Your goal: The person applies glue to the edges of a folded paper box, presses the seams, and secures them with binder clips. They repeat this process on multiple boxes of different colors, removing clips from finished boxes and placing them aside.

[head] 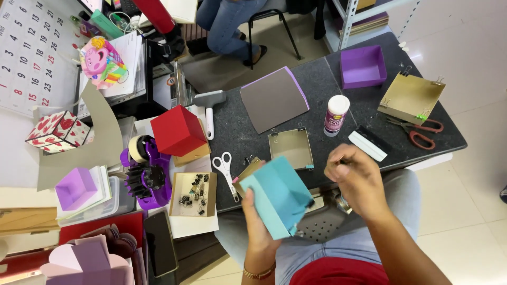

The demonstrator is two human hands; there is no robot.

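Dark stone tabletop (317, 89): the largest surface in view; it is crowded, and work is being done off its near edge, above the lap.

Grey card sheet (273, 99): laid flat near the table's middle, with a violet edge showing; it lies well apart from the hands.

Teal paper-covered box (277, 194): held in the air over the lap, tilted, one open side turned toward the table. Small binder clips appear to be pinned on its lower right edge. It is judged that a slip would send it to the floor, not onto the table, since nothing lies beneath it.

Left hand (253, 219): closed on the teal box from below, thumb up against the near face. With support at one corner only, the panel could be creased if the grip is tightened.

Right hand (355, 177): apart from the left, just beside the box's right edge, fingers curled. Whether something small is pinched in it cannot be told.

Open tray of binder clips (193, 194): set at the table's near left edge, near the left forearm; a knock from that arm is judged likely to scatter the clips.

White glue bottle (336, 115): upright beyond the right hand; it could be toppled by a reach across it.

White-handled scissors (226, 168): lying just beyond the box, tips toward the person.
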